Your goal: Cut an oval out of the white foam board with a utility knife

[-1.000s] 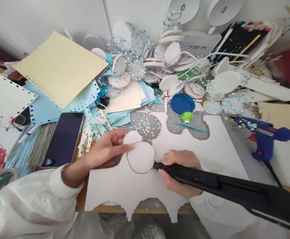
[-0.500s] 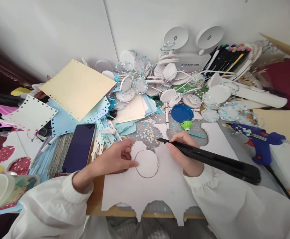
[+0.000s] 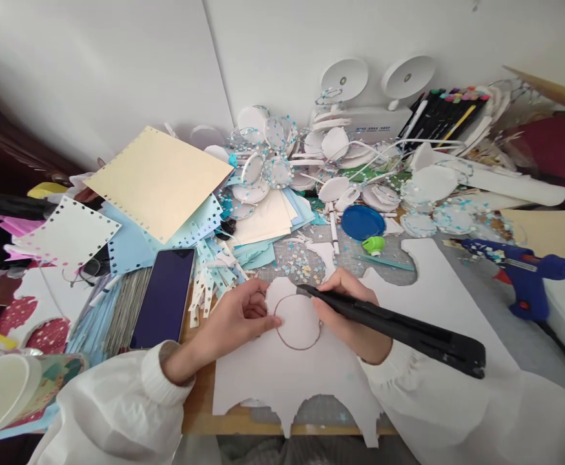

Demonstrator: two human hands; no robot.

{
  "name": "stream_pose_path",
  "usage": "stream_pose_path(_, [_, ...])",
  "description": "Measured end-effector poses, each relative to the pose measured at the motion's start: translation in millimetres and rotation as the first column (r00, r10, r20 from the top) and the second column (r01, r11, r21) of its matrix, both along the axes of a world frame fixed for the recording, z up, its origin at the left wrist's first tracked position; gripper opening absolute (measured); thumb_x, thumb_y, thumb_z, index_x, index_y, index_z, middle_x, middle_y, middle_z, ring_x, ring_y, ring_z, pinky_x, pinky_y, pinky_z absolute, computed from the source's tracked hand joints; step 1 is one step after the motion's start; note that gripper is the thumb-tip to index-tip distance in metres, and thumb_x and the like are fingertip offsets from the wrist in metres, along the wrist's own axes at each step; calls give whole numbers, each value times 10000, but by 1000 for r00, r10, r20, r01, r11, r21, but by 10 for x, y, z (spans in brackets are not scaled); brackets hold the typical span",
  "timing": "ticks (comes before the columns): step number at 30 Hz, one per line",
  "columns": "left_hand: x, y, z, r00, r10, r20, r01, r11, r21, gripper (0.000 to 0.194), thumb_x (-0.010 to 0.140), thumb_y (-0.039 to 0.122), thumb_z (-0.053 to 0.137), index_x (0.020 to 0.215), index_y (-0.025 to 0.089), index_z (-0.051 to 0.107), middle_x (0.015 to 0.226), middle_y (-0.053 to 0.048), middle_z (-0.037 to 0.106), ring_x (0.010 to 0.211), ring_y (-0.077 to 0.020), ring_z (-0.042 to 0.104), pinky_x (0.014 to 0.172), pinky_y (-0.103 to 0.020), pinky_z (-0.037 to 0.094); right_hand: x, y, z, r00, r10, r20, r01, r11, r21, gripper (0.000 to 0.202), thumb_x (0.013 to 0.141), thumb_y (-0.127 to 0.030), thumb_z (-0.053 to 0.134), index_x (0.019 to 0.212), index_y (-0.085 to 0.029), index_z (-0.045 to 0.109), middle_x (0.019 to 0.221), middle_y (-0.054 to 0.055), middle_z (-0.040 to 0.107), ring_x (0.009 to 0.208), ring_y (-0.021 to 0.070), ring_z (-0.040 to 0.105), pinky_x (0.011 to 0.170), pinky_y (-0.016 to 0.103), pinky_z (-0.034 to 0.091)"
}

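Note:
A white foam board sheet with scalloped cut-outs lies in front of me. On it a circle is outlined in a dark line. My left hand pinches the sheet's upper left edge, thumb on top at the circle's rim and the other fingers curled at the far edge. My right hand is wrapped round a long black utility knife. The knife's tip is at the top of the circle, near the sheet's far edge. Whether the blade is in the board I cannot tell.
Left lie a phone, patterned papers and a paper cup. White discs with beaded strings pile up behind. Star confetti, a blue lid and a green cap lie ahead. A blue glue gun is right.
The knife tip has moved down and left, from beyond the sheet's edge to the top of the circle. My left hand keeps its hold. The whole view has shifted slightly.

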State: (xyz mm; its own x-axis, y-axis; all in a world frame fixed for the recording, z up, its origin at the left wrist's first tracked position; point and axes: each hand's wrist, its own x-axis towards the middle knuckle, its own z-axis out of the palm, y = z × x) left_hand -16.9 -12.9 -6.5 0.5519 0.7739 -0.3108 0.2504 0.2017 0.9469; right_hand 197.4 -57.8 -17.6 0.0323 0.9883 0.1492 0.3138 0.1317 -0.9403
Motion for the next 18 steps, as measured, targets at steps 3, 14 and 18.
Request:
stream_pose_path(3, [-7, -9, -40, 1000, 3, 16, -4, 1000, 17, 351, 752, 318, 723, 999, 164, 527, 735, 11, 595, 633, -95, 538, 540, -195, 426, 22, -12, -27, 998, 46, 42, -45, 999, -23, 155, 786, -230, 612, 817, -228, 461, 575, -68, 501, 481, 94, 440, 470, 216, 350])
stream_pose_path(14, [-13, -26, -62, 1000, -13, 17, 12, 1000, 14, 370, 776, 350, 709, 1033, 171, 512, 834, -19, 629, 699, -119, 576, 587, -223, 451, -26, 22, 64, 966, 109, 235, -142, 982, 128, 158, 749, -193, 598, 775, -224, 445, 526, -91, 393, 431, 68, 330, 431, 195, 316])
stream_pose_path(18, [-2, -30, -58, 999, -17, 31, 16, 1000, 17, 350, 788, 336, 698, 1024, 167, 503, 882, -34, 635, 711, -115, 571, 604, -227, 458, -24, 39, 81, 960, 128, 249, -173, 970, 169, 153, 747, -191, 595, 778, -227, 449, 524, -87, 404, 426, 73, 344, 424, 193, 328])
